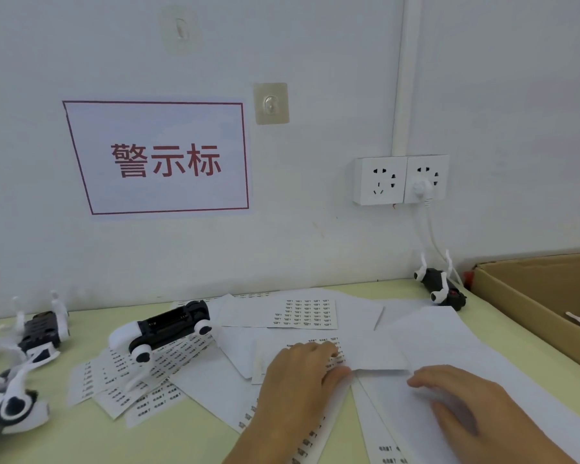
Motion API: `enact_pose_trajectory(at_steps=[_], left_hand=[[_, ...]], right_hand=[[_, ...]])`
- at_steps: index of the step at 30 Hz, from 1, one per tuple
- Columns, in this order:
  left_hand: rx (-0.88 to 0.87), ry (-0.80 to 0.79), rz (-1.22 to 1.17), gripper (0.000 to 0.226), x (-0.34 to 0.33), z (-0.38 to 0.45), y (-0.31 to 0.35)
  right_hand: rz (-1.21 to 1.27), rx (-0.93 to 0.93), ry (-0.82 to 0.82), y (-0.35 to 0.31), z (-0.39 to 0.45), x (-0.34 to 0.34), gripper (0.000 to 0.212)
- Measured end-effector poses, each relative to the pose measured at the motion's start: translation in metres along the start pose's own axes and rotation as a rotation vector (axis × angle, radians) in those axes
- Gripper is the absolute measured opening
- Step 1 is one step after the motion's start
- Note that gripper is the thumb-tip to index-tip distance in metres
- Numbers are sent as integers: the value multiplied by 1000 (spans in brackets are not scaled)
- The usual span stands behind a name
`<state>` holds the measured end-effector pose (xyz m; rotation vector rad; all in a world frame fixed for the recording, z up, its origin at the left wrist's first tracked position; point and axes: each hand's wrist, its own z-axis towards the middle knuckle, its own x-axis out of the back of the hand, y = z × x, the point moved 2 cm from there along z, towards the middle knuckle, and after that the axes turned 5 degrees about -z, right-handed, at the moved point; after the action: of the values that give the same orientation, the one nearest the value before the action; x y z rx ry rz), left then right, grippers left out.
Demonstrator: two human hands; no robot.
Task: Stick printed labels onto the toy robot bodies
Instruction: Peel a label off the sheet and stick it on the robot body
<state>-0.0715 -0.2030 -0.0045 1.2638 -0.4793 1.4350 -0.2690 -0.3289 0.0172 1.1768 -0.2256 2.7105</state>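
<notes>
Left hand [302, 373] is lying flat on a white sheet of small black-printed labels [365, 358], fingers straight and spread over the printed rows, thumb lying along the sheet's near edge. Not pinching anything that can be made out. Right hand [456, 396] is resting just beside it to the right, fingers loosely extended and pressing down on a large plain white backing sheet [449, 336]; nothing gripped. The two hands are sitting apart, a short gap of paper between them.

More white label sheets are lying scattered under and around the hands: a fan of narrow printed strips [141, 380] well to the left of the left hand, and a partly used sheet with a block of labels [307, 313] just beyond its fingertips.

A black-and-white plastic toy robot body [168, 324] is lying on its side on the strips, beyond and left of the left hand. Three more black-and-white toy bodies [41, 329] are sitting further left, blurred at the frame edge. Another black toy body with white limbs [439, 286] is lying beyond the right hand, near the wall.

All of this is resting on a pale yellow-green tabletop [64, 440]. A brown cardboard box [533, 289] is standing open to the right of the right hand. On the white wall beyond the hands, a red-bordered paper sign with red characters [161, 159] is hanging, and a white double wall socket [400, 179] is holding one white plug.
</notes>
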Motion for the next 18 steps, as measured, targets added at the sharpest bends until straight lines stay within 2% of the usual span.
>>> enact_pose_trajectory(at_steps=[2,5,11,15,18], left_hand=[[-13,33,-10,35,1,-1,0],[-16,50,-16,35,3,-1,1],[47,50,-53,29,7,2,2],[72,65,-140,25,13,2,3],[119,121,-238,26,14,-3,0]], right_hand=[[57,-87,12,-1,0,-3,49],[276,-345,6,-10,5,-4,49],[825,-880,-305,-39,33,-35,28],[968,-1118,-239,-54,49,-61,36],[952,-1217,-169,-63,60,-78,45]])
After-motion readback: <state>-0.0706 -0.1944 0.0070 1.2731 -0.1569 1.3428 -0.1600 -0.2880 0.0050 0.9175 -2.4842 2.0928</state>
